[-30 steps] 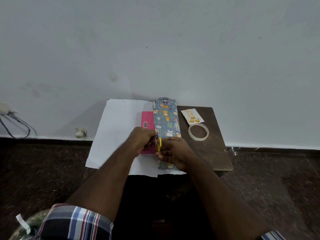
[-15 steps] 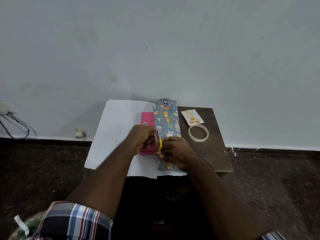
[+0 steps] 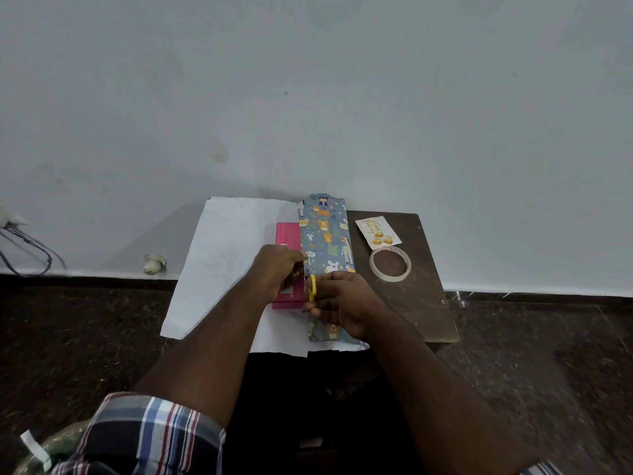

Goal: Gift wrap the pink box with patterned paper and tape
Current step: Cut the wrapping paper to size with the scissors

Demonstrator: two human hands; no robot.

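The pink box (image 3: 287, 233) lies on the white underside of the wrapping sheet (image 3: 226, 255). A flap of blue animal-patterned paper (image 3: 325, 234) is folded over the box's right part. My left hand (image 3: 277, 269) rests on the box and pinches a small pale strip, apparently tape, at the flap's left edge. My right hand (image 3: 342, 299) lies on the near end of the flap and grips a small yellow-handled tool (image 3: 312, 287), mostly hidden by the fingers.
A clear tape roll (image 3: 389, 267) and a small greeting card (image 3: 376, 231) lie on the dark wooden table (image 3: 421, 303), right of the paper. The table stands against a white wall. Cables (image 3: 27, 248) hang at the far left above the dark floor.
Both hands stay at the flap's edge over the box, with only slight finger movement. The paper and box have not shifted.
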